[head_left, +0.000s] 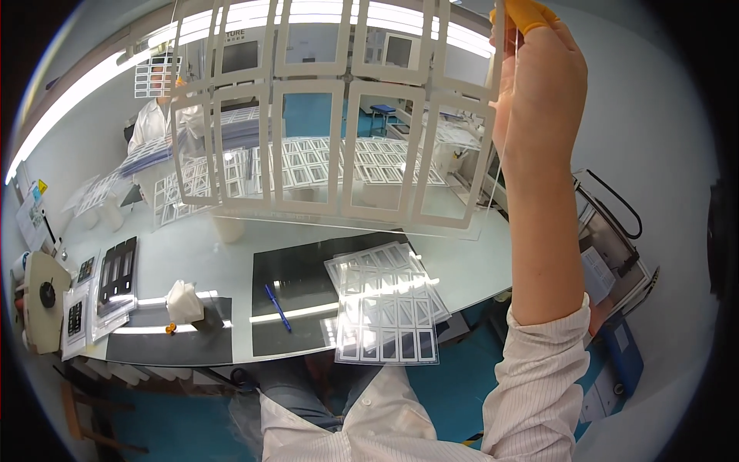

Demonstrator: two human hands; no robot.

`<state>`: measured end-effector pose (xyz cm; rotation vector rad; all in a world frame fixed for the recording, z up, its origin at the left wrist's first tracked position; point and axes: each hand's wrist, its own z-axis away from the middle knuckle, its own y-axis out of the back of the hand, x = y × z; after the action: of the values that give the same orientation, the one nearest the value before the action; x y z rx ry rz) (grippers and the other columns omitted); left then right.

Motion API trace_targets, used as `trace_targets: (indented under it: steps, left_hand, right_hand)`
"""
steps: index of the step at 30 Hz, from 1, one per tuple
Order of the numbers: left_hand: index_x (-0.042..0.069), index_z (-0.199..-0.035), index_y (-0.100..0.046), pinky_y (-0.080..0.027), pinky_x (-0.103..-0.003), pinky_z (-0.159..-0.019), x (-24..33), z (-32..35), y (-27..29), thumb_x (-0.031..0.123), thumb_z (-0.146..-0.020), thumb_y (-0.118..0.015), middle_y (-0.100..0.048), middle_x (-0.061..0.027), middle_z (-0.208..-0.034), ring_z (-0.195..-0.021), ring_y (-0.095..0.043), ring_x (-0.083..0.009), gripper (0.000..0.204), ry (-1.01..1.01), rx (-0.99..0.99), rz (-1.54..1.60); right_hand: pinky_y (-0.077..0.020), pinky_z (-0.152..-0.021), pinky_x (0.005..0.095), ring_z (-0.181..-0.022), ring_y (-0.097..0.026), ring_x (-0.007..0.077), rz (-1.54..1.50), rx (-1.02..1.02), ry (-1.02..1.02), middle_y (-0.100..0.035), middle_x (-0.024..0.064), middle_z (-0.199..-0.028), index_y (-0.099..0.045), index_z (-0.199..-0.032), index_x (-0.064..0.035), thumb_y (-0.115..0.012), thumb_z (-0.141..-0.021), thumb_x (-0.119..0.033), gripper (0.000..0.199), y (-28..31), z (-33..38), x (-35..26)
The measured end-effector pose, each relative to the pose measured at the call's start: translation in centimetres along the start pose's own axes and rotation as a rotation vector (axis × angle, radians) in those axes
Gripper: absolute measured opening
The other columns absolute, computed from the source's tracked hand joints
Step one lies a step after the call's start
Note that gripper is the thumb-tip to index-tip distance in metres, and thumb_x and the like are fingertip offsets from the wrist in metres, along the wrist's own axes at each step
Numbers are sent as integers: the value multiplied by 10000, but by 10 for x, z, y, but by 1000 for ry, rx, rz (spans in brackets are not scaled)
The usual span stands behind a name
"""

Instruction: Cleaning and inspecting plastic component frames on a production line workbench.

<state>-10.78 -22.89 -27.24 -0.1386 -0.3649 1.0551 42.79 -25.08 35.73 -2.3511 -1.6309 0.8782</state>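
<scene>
"What has that person got raised?"

"A clear sheet (339, 119) with rows of white rectangular frames. It's up above the table (231, 266), and you can see the room through its windows."

"Which hand has it?"

"The right hand (543, 100) — closed on the sheet's right edge, with yellow finger covers (531, 14) showing at the fingertips."

"And the left hand?"

"Out of sight from here, so I can't tell whether it grips anything."

"What's lying underneath?"

"A loose, overlapping pile of framed sheets (389, 327). It covers the right part of a dark mat (289, 346) and sticks out past the table's front edge. A blue pen (278, 308) lies aslant on the mat, left of the pile."

"And further left?"

"Another dark mat (146, 348), with a crumpled white tissue (185, 302) and a small orange thing (171, 329) near each other. Beyond that, a dark panel (117, 273) by the table's left end."

"Anyone else about?"

"A co-worker (150, 123) in white, across at the far left — there's a gridded sheet (158, 75) held up there too."
</scene>
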Motion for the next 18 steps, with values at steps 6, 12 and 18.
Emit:
trace_targets:
  steps: [6,12,18]
  left_hand:
    - [62,-648,-545,-365,-320,-438,-11,-4,6,456,-833,-498,-500,-76,-553,-449,-457,-192,438,-77,55,-242]
    - [57,-665,-566,-385,-329,-463,-52,-17,-12,446,-819,-513,-525,-89,-581,-476,-483,-206,422,-175,121,-394]
    - [53,-682,-587,-405,-339,-487,-104,-39,-53,436,-806,-529,-551,-102,-609,-503,-510,-220,407,-274,197,-495]
  right_hand:
    - [-313,-616,215,-601,-363,87,-85,12,-46,-415,-21,-635,-536,-767,-58,-534,-856,-126,112,-15,1,-9]
    - [-366,-787,239,-707,-440,111,216,-53,58,-472,15,-725,-552,-830,-16,-533,-856,-150,139,8,-11,-7]
    - [-327,-887,249,-845,-453,99,64,30,-49,-490,24,-745,-555,-911,8,-486,-853,-103,143,3,-2,-5]
